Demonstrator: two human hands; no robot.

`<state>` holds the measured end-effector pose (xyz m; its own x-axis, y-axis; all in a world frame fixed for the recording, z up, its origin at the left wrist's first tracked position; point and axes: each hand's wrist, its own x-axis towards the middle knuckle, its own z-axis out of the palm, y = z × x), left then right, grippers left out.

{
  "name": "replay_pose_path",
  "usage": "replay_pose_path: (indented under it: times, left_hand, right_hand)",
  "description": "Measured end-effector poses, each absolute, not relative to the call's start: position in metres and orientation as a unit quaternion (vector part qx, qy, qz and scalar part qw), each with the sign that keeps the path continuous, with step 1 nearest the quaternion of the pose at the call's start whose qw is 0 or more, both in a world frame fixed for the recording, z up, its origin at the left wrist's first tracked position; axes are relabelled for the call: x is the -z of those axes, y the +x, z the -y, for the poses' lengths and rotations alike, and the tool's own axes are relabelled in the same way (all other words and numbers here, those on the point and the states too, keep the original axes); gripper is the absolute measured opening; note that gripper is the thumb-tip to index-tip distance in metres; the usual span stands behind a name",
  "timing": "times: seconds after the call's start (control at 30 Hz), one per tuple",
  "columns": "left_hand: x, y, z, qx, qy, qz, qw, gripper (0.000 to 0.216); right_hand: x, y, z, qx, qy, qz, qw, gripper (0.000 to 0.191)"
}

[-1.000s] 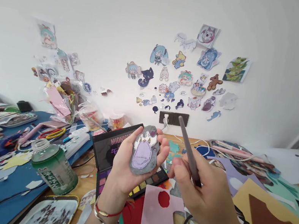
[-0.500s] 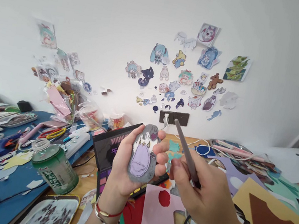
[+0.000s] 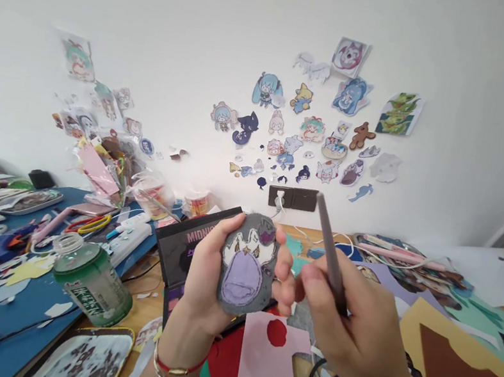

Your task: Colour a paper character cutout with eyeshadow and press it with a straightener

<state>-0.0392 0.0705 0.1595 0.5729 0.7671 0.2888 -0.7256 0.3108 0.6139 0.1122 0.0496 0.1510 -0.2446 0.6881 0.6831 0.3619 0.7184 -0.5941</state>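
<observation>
Left hand [image 3: 205,281] grips a grey patch [image 3: 242,278]; right hand [image 3: 353,333] grips a slim stick [image 3: 330,249].

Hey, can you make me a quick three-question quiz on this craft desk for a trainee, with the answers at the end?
1. True or false: the left hand holds a gray piece with a purple shape on it.
2. Which hand holds the gray stick? A, left; B, right; C, neither.
3. Fill in the color: the lower part of the bottle left of both hands is ____.

Key: 1, true; 2, B, the right hand; 3, green.
</observation>
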Motion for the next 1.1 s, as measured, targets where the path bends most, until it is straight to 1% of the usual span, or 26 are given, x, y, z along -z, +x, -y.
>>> replay_pose_path:
  times: [0.1, 0.17, 0.3, 0.47, 0.57, 0.73, 0.83, 1.0, 1.1]
  left_hand:
    - [-0.16, -0.037, -0.069, -0.485, 0.376, -0.05, 0.788, 0.05]
    - [-0.161, -0.036, -0.067, -0.512, 0.389, -0.062, 0.763, 0.05]
    - [-0.162, -0.032, -0.064, -0.555, 0.398, -0.081, 0.726, 0.047]
    - [-0.162, -0.031, -0.062, -0.561, 0.374, -0.066, 0.736, 0.041]
    - [-0.161, -0.032, -0.061, -0.54, 0.367, -0.052, 0.756, 0.042]
    - [-0.162, -0.032, -0.063, -0.5, 0.375, -0.043, 0.78, 0.05]
    - [-0.162, -0.032, -0.065, -0.485, 0.362, -0.059, 0.794, 0.049]
    - [-0.16, -0.032, -0.065, -0.468, 0.334, -0.063, 0.816, 0.049]
    - [-0.159, -0.031, -0.064, -0.466, 0.331, -0.071, 0.818, 0.048]
  right_hand:
    - [-0.157, 0.116, -0.047, -0.141, -0.327, 0.777, 0.518, 0.027]
    - [-0.16, 0.121, -0.046, -0.11, -0.341, 0.791, 0.497, 0.027]
    - [-0.163, 0.13, -0.044, -0.058, -0.347, 0.815, 0.46, 0.026]
    - [-0.165, 0.135, -0.039, -0.019, -0.319, 0.824, 0.467, 0.018]
    - [-0.166, 0.135, -0.036, -0.017, -0.319, 0.807, 0.496, 0.017]
    - [-0.167, 0.133, -0.034, -0.025, -0.304, 0.795, 0.525, 0.018]
    - [-0.167, 0.133, -0.034, -0.021, -0.303, 0.787, 0.537, 0.02]
    - [-0.167, 0.133, -0.034, -0.04, -0.303, 0.794, 0.526, 0.023]
    - [-0.165, 0.131, -0.036, -0.085, -0.304, 0.8, 0.51, 0.022]
